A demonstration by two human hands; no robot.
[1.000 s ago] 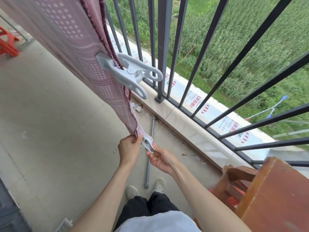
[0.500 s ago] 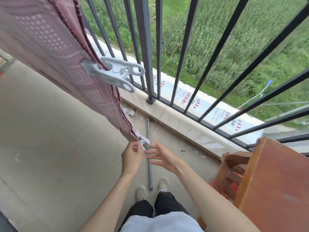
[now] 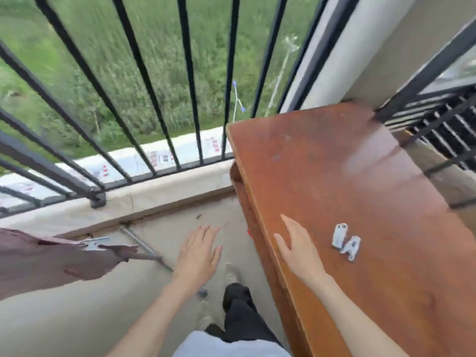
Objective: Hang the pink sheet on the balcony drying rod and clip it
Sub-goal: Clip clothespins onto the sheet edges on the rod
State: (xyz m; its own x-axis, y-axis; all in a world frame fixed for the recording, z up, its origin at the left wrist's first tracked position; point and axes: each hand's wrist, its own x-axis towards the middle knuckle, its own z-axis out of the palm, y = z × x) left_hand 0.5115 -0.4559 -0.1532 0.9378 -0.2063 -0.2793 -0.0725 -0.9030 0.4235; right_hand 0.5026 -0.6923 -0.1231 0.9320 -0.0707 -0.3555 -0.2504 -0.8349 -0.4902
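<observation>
The pink sheet (image 3: 46, 258) hangs in at the left edge, with a white clip (image 3: 96, 242) on its lower corner. My left hand (image 3: 198, 253) is open over the balcony floor, right of the sheet and apart from it. My right hand (image 3: 298, 248) is open with spread fingers over the near edge of the brown wooden table (image 3: 360, 176). Two white clips (image 3: 345, 240) lie on the table just right of my right hand, untouched. The drying rod is out of view.
Black balcony railing (image 3: 144, 86) runs across the back on a low stone ledge (image 3: 159, 197). A metal pipe (image 3: 152, 253) lies on the floor. A second railing (image 3: 438, 130) stands behind the table. My legs and shoes are below.
Both hands let go of the sheet's corner and the clip there. My view swung right to the wooden table, and my right hand moved over it towards the loose clips.
</observation>
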